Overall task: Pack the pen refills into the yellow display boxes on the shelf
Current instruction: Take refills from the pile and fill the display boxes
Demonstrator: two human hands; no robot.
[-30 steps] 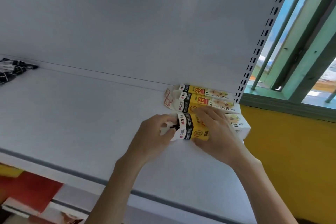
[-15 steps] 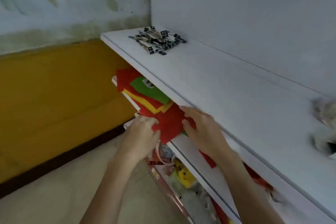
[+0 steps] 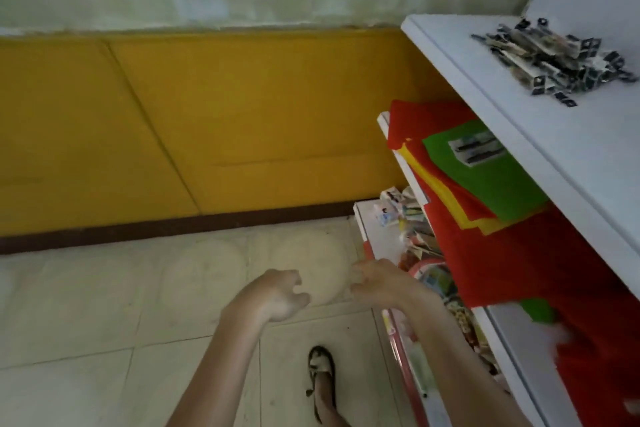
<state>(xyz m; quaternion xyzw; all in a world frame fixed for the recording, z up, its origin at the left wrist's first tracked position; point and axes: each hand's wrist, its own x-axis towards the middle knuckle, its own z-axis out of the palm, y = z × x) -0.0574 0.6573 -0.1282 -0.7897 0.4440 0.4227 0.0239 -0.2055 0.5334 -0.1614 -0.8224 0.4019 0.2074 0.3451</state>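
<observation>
Fingers [image 3: 293, 282] of the left hand [image 3: 273, 300] are curling loosely inward and gripping nothing; the hand is hanging in the air over the floor [image 3: 104, 305]. The right hand [image 3: 382, 282] is hovering just beside it, a small gap lying between the two, and its fingers [image 3: 362, 270] are bending in the same slack way. That hand is blurring at its tips, so it seems to be holding nothing, though the view is too soft to be sure. Both forearms [image 3: 221, 357] are reaching forward from the lower edge of the view.

The refills [image 3: 554, 57] are lying in a loose heap on the top shelf [image 3: 540, 149], near its far end, well apart from both hands and above them. Under that shelf, red sheets [image 3: 519, 260] are spreading over the middle shelf [image 3: 509, 333] and overhanging its front edge, with a green sheet [image 3: 491, 184] lying on top and a yellow sheet [image 3: 438, 192] peeking out between them. Lower down, small packets [image 3: 398, 210] are crowding the bottom shelf [image 3: 375, 229], too blurred to read. A foot [image 3: 322, 381] in a dark sandal is standing on the floor below the hands, and a yellow wall [image 3: 207, 121] is running along the far side.
</observation>
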